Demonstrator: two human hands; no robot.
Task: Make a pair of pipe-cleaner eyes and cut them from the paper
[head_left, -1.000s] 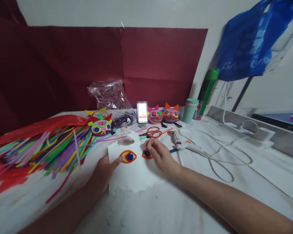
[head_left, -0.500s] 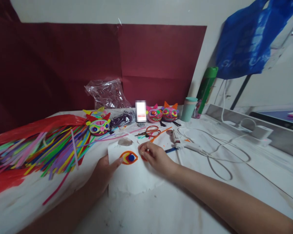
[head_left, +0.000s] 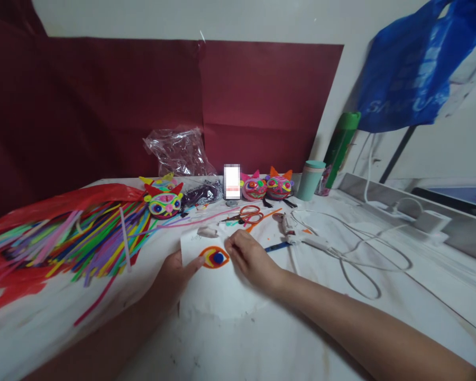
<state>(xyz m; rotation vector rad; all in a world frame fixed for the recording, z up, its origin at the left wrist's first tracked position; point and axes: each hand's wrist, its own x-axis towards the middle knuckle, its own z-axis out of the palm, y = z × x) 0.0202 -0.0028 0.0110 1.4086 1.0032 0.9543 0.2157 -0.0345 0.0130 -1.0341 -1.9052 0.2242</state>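
Note:
A white sheet of paper (head_left: 212,296) lies on the table in front of me. On it is an eye shape (head_left: 211,258) with an orange outline, a yellow and red inside and a blue round pupil. My left hand (head_left: 179,274) grips the sheet's left edge, its thumb on top by the eye's left corner. Just right of the eye, my right hand (head_left: 256,260) is closed in a pinch over the paper. Whatever sits between those fingertips is hidden. Beyond the hands lie orange-handled scissors (head_left: 250,215) and a white glue gun (head_left: 289,226).
Loose colourful pipe cleaners (head_left: 99,248) spread over a red plastic bag (head_left: 103,194) at left. Decorated animal heads (head_left: 280,185) stand along the back, near a mint-green cup (head_left: 311,181). A white cable (head_left: 365,286) loops across the right side, towards a white plug (head_left: 432,225).
My right hand has turned and closed more, hiding an orange bit that showed beneath it. My left hand keeps its hold on the paper. The whole view has shifted slightly.

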